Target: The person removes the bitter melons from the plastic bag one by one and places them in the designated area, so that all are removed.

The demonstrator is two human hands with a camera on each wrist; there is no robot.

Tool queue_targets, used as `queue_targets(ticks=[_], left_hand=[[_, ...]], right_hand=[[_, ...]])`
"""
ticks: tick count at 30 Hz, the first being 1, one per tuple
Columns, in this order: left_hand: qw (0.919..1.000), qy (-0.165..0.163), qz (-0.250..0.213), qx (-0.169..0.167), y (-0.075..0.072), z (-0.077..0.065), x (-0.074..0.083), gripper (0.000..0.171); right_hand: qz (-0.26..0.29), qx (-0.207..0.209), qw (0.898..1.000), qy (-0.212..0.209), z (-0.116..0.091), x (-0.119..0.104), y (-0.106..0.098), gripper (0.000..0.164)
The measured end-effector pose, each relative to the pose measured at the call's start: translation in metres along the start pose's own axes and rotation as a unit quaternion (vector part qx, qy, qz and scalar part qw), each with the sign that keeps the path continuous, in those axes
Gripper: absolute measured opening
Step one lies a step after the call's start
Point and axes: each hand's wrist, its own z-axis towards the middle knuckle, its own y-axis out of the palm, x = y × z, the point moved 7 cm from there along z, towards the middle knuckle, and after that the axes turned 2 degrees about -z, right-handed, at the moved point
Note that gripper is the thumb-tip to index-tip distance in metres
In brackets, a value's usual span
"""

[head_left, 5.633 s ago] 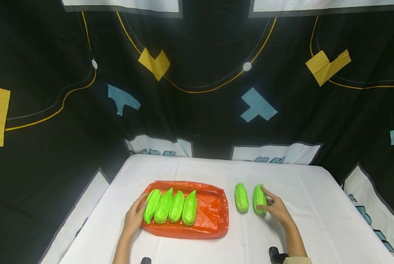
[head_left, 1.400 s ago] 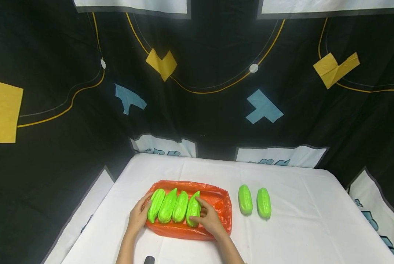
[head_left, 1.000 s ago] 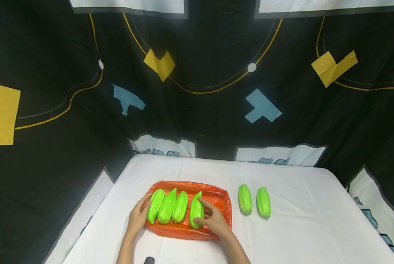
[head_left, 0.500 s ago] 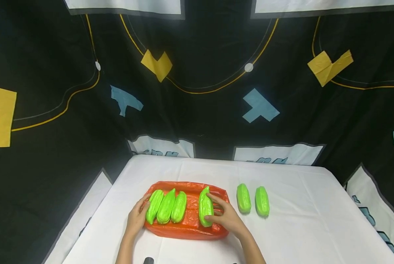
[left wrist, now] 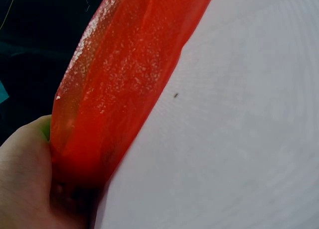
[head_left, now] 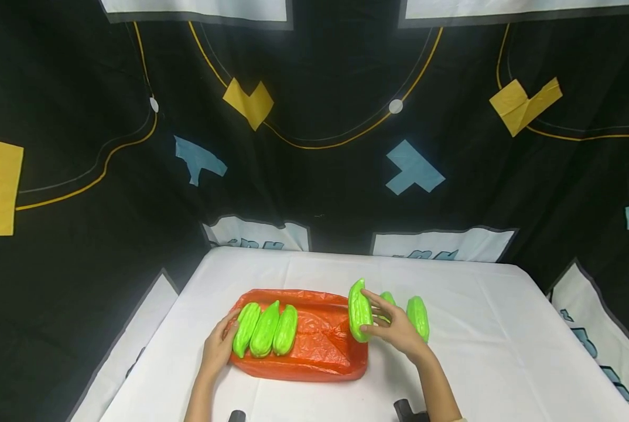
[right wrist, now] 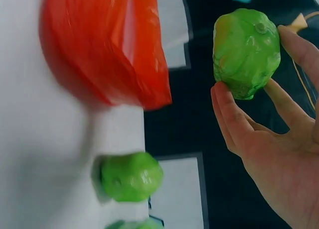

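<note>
My right hand (head_left: 396,331) pinches a green ribbed gourd (head_left: 358,310) between thumb and fingertips. It is raised over the right edge of the red plastic-wrapped tray (head_left: 320,366); the right wrist view has this gourd (right wrist: 244,52) end-on, off the table. At the tray's left end my left hand (head_left: 221,343) grips the rim, its thumb side (left wrist: 27,169) against the red plastic in the left wrist view. Three similar gourds (head_left: 265,331) lie side by side in the left half of the tray, the leftmost close to the left fingers.
On the white table (head_left: 483,351), right of the tray, lie two more gourds. One gourd (head_left: 419,316) is partly behind my right hand, and the other gourd (head_left: 387,298) is mostly hidden by it. A dark curtain (head_left: 314,193) hangs behind the table.
The right hand took the rightmost gourd from the row in the tray, carried it right and lifted it over the tray's right edge. The left hand has stayed at the tray's left end.
</note>
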Motion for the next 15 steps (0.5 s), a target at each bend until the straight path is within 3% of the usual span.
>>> queue_targets(ticks=[8, 15], left_hand=[[0.9999, -0.012, 0.001, -0.006, 0.001, 0.0, 0.002, 0.041], [1.0, -0.004, -0.002, 0.003, -0.001, 0.0, 0.001, 0.04]], right_hand=[[-0.046, 0.064, 0.997, 0.025, -0.003, 0.001, -0.043, 0.073], [-0.071, 0.095, 0.992, 0.036, -0.01, 0.01, -0.084, 0.076]])
